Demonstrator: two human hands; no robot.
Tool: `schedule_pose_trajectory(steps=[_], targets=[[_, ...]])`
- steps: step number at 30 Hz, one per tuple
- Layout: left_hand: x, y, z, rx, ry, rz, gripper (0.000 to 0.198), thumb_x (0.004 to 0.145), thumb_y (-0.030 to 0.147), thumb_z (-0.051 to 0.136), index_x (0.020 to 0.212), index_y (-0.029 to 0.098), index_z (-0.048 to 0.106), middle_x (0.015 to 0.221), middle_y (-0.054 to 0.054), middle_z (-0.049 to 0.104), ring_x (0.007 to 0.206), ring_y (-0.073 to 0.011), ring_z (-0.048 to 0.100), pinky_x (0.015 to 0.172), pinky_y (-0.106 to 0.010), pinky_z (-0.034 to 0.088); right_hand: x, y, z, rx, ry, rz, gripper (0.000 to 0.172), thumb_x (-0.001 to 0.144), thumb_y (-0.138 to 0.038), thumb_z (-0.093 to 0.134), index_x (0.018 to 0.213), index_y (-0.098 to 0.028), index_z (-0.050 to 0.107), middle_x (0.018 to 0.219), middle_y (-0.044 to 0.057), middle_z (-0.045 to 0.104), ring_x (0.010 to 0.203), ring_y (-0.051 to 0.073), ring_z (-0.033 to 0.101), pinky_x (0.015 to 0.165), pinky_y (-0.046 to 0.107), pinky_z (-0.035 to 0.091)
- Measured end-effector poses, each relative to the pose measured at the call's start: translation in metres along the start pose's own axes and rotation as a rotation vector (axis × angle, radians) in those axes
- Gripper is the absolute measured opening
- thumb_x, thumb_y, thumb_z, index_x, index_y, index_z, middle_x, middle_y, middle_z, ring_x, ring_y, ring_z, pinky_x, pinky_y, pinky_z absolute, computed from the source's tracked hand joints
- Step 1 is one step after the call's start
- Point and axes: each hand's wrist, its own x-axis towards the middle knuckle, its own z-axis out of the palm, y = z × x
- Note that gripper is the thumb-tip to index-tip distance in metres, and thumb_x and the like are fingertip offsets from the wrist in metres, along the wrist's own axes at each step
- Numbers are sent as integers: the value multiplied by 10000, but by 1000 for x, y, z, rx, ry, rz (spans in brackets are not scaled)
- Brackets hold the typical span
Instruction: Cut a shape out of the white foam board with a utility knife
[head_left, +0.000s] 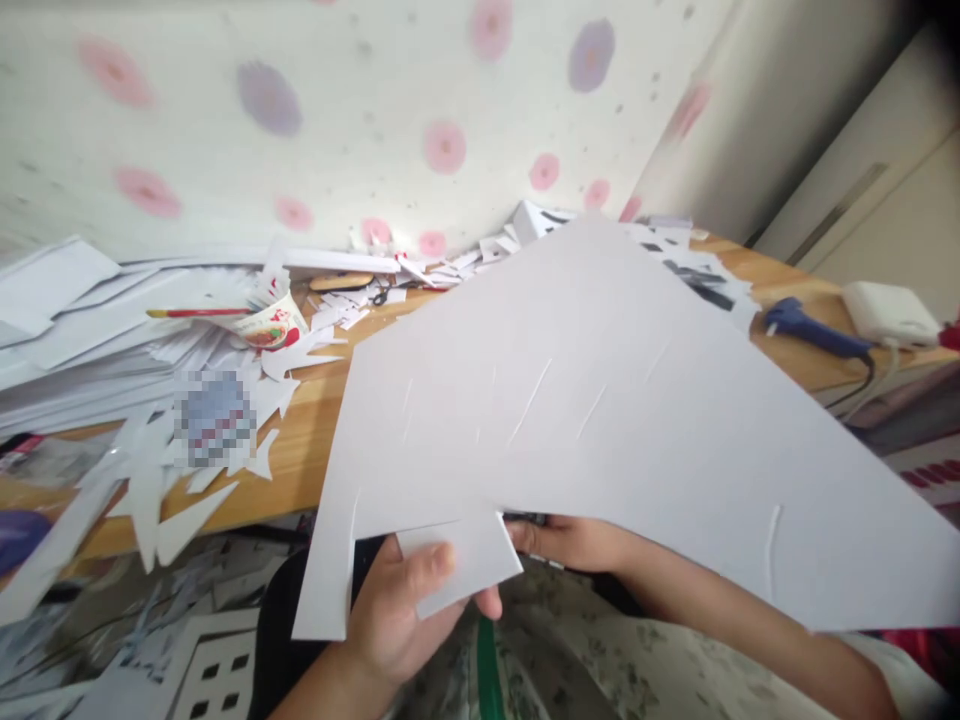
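Note:
A large white board (585, 430), with several thin slits and scratches on its face, extends across my lap and over the table edge. At its near edge is a notch, where a small rectangular white piece (469, 568) juts toward me; whether it is still joined to the board I cannot tell. My left hand (409, 590) pinches this piece, thumb on top and fingers below. Just right of the notch, my right hand (577, 543) is closed at the board's underside, partly hidden by it. Something dark shows at its fingertips, too little to name.
The wooden table (300, 450) carries white offcuts (184, 520), a paper cup (274, 322) with a brush across it, and scissors (382, 295) at the back. A blue glue gun (814, 328) lies right, beside a white box (889, 312). More scraps lie below left.

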Motion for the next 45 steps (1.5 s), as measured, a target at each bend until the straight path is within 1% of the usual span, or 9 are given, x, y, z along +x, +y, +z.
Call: schedule_pose_trajectory(steps=[4, 9, 13, 19, 24, 32, 37, 40, 45], targets=[[1, -1, -3, 10, -21, 21, 221, 821, 326, 657, 779, 134, 757, 603, -38, 685, 583, -137, 630, 572, -205, 480, -1, 3, -3, -31, 2, -112, 383, 950, -461, 427, 940, -166, 671, 940, 94, 702, 967, 190, 637, 870, 319, 492], [-2, -2, -2, 23, -1, 21, 237, 816, 337, 666, 747, 130, 757, 617, -48, 703, 598, -140, 643, 590, -197, 486, -5, 4, -4, 5, -43, -55, 384, 935, -483, 450, 892, -166, 661, 845, 77, 674, 848, 178, 637, 802, 300, 499], [-2, -2, -3, 34, -20, 26, 248, 819, 343, 662, 738, 129, 758, 612, -47, 703, 591, -136, 642, 598, -196, 491, -2, 4, -4, 80, -60, -55, 364, 930, -475, 468, 899, -166, 659, 862, 77, 667, 866, 184, 626, 817, 309, 491], [-2, -1, -1, 24, -54, 29, 219, 817, 326, 659, 837, 135, 764, 635, -55, 703, 599, -149, 654, 589, -204, 506, -2, 1, -8, 266, -224, -59, 344, 933, -462, 466, 904, -202, 689, 883, 55, 673, 901, 195, 620, 857, 305, 473], [0, -1, -1, -13, -43, 42, 251, 795, 352, 671, 829, 119, 759, 619, -58, 687, 557, -149, 633, 532, -211, 503, -6, -4, -12, 234, -285, 32, 333, 924, -436, 492, 902, -163, 682, 846, 65, 658, 806, 182, 591, 757, 285, 465], [-4, 5, -15, 34, 19, 106, 216, 796, 328, 682, 793, 126, 758, 621, -54, 698, 583, -157, 650, 579, -224, 508, -7, -3, -3, 117, -132, 105, 355, 918, -473, 479, 837, -150, 603, 724, 30, 570, 663, 137, 509, 643, 272, 426], [-4, 5, -20, 72, 123, 121, 204, 796, 310, 688, 891, 140, 748, 836, -74, 742, 663, -195, 680, 642, -289, 546, -10, 4, 4, 121, -34, 191, 307, 914, -436, 510, 836, -163, 626, 670, -2, 540, 616, 119, 478, 580, 235, 401], [-3, 6, -20, 60, 117, 99, 233, 816, 320, 671, 969, 157, 736, 961, -99, 742, 703, -203, 689, 671, -303, 554, -10, 9, 7, -6, 55, 248, 316, 891, -447, 538, 779, -164, 623, 646, 0, 540, 601, 123, 466, 549, 231, 385], [-2, 3, -18, 66, 128, 96, 231, 827, 313, 659, 986, 160, 727, 935, -98, 745, 716, -217, 695, 647, -307, 557, -8, 12, 10, -211, 156, 147, 185, 876, -297, 538, 750, -177, 602, 620, 2, 571, 580, 128, 500, 555, 238, 383]])
